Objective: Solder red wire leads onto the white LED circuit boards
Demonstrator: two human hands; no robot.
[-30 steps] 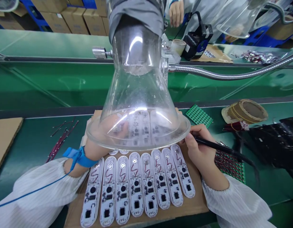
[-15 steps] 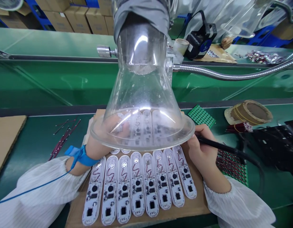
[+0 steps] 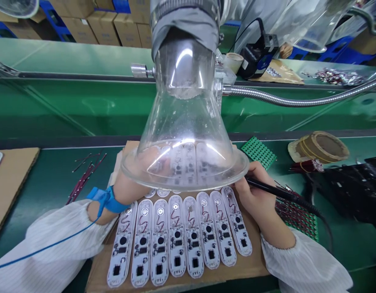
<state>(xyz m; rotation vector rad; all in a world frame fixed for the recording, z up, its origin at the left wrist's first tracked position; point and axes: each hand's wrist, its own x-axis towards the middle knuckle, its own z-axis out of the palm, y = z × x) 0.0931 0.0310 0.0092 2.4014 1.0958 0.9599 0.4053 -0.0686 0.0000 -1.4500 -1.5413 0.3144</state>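
A clear flared fume hood [image 3: 183,122] hangs low over a row of white oval circuit boards [image 3: 175,240] with red wires, which lie on a cardboard sheet [image 3: 255,260]. My left hand [image 3: 142,173] sits under the hood's rim, seen dimly through the plastic and glare, with a blue wrist strap [image 3: 107,199] around its wrist. Whether it holds anything is hidden. My right hand [image 3: 255,199] grips a black soldering iron [image 3: 270,190], its tip at the hood's rim above the boards' far ends. Several more boards lie under the hood.
A green panel [image 3: 259,152] and a red-studded panel [image 3: 298,217] lie right of the cardboard, near a tape roll [image 3: 318,146]. Red-wired parts [image 3: 87,177] lie to the left. A metal hose [image 3: 282,97] crosses the bench. A co-worker's sleeve [image 3: 255,20] shows beyond.
The whole scene sits slightly further right in the view. My right hand and the soldering iron have dipped a little toward the boards.
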